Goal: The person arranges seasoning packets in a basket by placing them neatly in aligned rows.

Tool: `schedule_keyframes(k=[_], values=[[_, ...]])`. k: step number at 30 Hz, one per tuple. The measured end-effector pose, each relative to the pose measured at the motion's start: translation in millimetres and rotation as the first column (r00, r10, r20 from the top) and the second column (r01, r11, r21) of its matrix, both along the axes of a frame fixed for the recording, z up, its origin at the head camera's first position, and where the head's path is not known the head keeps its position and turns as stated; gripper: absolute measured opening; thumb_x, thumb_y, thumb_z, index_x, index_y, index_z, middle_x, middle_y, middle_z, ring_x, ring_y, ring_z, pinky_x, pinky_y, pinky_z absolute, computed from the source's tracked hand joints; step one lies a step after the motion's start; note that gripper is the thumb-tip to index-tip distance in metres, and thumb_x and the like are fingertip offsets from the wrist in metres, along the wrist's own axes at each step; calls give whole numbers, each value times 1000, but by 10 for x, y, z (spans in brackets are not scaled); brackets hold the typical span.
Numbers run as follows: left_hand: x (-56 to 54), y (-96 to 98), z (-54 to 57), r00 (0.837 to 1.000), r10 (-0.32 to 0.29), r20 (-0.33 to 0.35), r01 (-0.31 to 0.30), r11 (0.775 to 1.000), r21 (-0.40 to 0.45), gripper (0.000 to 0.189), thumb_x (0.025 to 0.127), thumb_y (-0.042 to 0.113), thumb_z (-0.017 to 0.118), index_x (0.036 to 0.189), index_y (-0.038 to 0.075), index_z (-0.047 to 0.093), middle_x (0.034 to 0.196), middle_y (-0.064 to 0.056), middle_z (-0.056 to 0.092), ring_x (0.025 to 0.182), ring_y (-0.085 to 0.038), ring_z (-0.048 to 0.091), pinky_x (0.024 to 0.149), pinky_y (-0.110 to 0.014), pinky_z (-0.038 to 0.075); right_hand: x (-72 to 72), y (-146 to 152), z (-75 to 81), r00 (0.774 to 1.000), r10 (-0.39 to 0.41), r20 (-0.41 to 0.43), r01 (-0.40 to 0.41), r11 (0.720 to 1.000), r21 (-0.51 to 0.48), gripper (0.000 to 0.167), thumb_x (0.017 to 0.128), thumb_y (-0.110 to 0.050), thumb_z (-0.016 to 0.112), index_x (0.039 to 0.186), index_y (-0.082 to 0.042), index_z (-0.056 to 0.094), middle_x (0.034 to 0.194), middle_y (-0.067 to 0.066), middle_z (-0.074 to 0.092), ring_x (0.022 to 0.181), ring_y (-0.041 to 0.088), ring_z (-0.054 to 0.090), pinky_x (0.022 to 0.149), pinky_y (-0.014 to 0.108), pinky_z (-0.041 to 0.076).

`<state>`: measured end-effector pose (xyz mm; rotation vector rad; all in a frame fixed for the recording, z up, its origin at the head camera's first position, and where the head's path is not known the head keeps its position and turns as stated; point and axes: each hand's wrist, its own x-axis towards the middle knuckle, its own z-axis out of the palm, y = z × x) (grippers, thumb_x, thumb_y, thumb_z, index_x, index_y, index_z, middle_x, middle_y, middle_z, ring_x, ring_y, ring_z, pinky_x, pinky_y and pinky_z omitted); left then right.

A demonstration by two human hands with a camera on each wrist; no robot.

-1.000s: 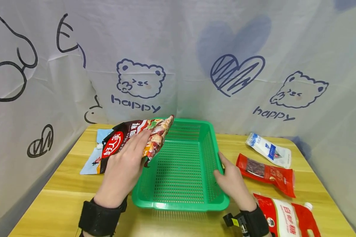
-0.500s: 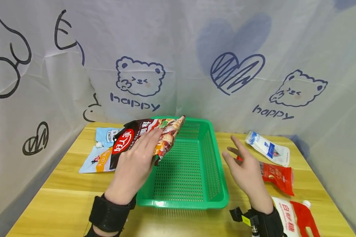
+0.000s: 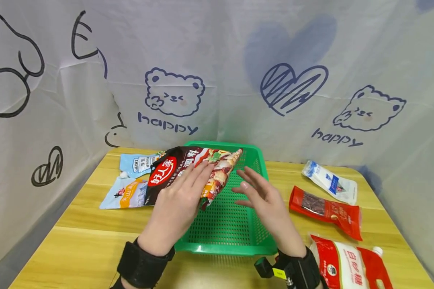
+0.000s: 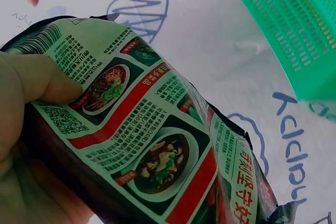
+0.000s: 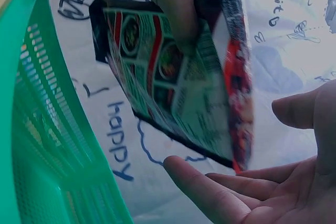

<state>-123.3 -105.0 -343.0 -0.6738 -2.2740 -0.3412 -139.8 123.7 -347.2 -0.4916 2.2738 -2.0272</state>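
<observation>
Head view: the left hand (image 3: 177, 208) grips the bag (image 3: 181, 158); the right hand (image 3: 265, 200), now off the basket (image 3: 235, 249), has come near the bag, fingers spread, holding nothing. Work seems centred on the bag: dark, red-labelled, creased, tilted, raised partly over the basket's left side.

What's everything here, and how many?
gripped packet: 1, dark multicoloured, in left hand
basket: 1, green, mid-table
Heinz packet: 1, light blue, back left
orange-banded packet: 1, pale blue, just nearer
small packet: 1, white-blue, back right
windowed packet: 1, red, right of basket
bag: 1, red-white, front right
table: 1, light wood, below
doodled cloth: number unclear, whitish, behind
wristbands: 2, black, wrists
wrist device: 1, black, right
left hand: 1, bare, centre-left
right hand: 1, bare, centre
</observation>
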Motion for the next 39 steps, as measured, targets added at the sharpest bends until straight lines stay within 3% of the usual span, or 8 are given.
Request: schedule_keyframes(k=[8,12,21,25,32,39], values=[[27,120,-24,998,-48,-47,46,997,-54,47,96,-5,63,143,3,60,137,-16,67,119,-39,68,90,-48,60,-73,-108,-33,996,8,91,0,995,-95,61,110,-27,52,163,-6,29,149,24,53,114,33,69,84,46,64],[51,160,-30,998,-56,-31,53,995,-89,47,95,-5,66,141,4,62,136,-14,68,120,-38,68,91,-47,60,-88,-120,-44,992,-3,123,19,991,-131,55,110,-25,52,159,-6,35,141,24,59,109,27,71,82,43,64],[83,196,-29,997,-60,42,64,993,-104,51,91,-5,74,139,12,68,137,-10,68,123,-36,66,81,-46,63,-72,-116,-47,989,-23,146,49,984,-172,58,107,-13,56,160,-5,32,148,21,55,115,22,68,79,34,64],[83,198,-20,994,-71,79,79,991,-106,56,88,-7,75,140,10,66,142,-10,65,129,-37,62,91,-49,60,-65,-115,-52,989,-34,143,62,977,-202,58,106,-9,55,159,-6,33,148,21,54,110,18,69,77,31,63],[81,172,11,977,-89,191,102,993,-57,79,78,-7,83,150,13,56,154,-9,54,141,-36,51,108,-63,47,-35,-126,-35,988,-85,131,120,951,-286,60,104,-2,52,160,-4,31,148,22,53,108,19,70,80,32,63],[79,102,37,979,-72,193,69,997,25,85,74,2,87,151,7,51,157,-15,48,145,-40,45,117,-63,36,-3,-97,7,984,-144,109,175,905,-387,59,104,0,50,160,-5,31,146,20,52,110,20,68,81,29,62]])
